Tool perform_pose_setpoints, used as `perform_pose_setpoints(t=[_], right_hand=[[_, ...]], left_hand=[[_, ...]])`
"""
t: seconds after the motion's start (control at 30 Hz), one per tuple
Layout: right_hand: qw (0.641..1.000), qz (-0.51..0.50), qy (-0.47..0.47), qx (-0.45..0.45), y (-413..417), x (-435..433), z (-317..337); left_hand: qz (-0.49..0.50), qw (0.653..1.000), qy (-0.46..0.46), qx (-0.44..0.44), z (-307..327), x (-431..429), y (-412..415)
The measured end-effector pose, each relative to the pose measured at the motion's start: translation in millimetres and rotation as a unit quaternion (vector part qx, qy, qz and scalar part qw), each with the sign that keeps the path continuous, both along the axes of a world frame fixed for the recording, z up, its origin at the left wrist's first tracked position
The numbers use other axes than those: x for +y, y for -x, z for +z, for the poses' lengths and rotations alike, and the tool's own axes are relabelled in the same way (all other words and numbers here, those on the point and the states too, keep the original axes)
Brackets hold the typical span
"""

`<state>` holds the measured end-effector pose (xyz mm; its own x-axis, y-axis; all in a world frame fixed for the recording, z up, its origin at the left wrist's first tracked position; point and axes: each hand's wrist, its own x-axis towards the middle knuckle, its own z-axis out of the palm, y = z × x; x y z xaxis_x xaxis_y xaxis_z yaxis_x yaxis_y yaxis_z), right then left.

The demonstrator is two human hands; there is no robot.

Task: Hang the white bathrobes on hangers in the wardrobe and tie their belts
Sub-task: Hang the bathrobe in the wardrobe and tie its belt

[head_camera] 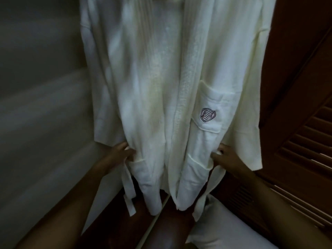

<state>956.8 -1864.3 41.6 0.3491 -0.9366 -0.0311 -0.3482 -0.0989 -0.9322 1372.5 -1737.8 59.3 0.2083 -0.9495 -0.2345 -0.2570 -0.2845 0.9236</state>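
Belt (128, 187) untied, pinched both sides. Left hand (124, 152) fingers curled around it at the robe's left seam, right hand (222, 156) same at the right seam. Loose ends dangle below each hand. White bathrobe (152, 87) hangs front-open, top edge out of view. Crest pocket (208, 103) above right hand; louvred wardrobe door (305, 150) just right.

Dim interior: grey wall (36, 90) at left, dark wooden louvred door (305, 144) at right, white pillow (226, 230) at the lower right.

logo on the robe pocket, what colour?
Dark purple wavy-line emblem on the white pocket; head view.
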Motion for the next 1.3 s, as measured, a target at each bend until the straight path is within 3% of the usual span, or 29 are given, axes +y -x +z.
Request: perform_pose_setpoints(t=[0.13, 0.3, 0.4, 0.53, 0.67, 0.77, 0.93, 1.03, 1.13, 1.2, 1.3], right_hand=[[0.996, 0.024, 0.0, 0.084, -17.7, 8.7, 0.0], [0.994, -0.059, -0.077, 0.041, -10.3, 14.9, -7.5], [0.997, -0.069, 0.0, 0.046, 3.0, 13.3, 3.3], [0.972, -0.123, 0.073, 0.188, 11.4, 3.5, 15.0], [0.962, -0.131, 0.074, 0.226, 20.8, 1.2, -6.0], [0.969, -0.117, 0.017, 0.215, 37.6, 5.3, -15.8], [0.964, -0.089, -0.105, 0.228, 65.8, 8.9, -16.3], [0.965, -0.048, -0.19, 0.173, 65.2, 18.9, -12.2], [0.958, -0.074, -0.27, 0.067, 61.7, 32.3, -16.4], [0.968, -0.065, -0.226, 0.084, 68.7, 38.7, -33.2], [0.974, -0.068, -0.097, 0.194, 71.0, 56.2, -50.4]], left_hand=[[-0.006, 0.999, -0.008, -0.035, -3.3, -4.1, 8.6], [0.078, 0.991, 0.011, -0.105, -8.5, -16.8, 10.2], [0.085, 0.978, -0.023, -0.191, 0.6, -21.8, 0.7], [0.068, 0.945, -0.035, -0.318, 7.1, -19.6, -17.5], [0.093, 0.961, 0.048, -0.255, -9.7, 4.7, -12.7], [0.146, 0.962, 0.032, -0.229, -32.5, 31.2, -23.0], [0.153, 0.948, -0.147, -0.236, -63.2, 54.5, -58.2], [0.106, 0.951, -0.187, -0.223, -77.9, 69.5, -59.4], [0.062, 0.952, -0.215, -0.209, -99.9, 96.7, -58.0], [0.038, 0.953, -0.235, -0.186, -110.0, 116.5, -50.7], [0.067, 0.953, -0.248, -0.16, -122.4, 142.7, -36.3]])
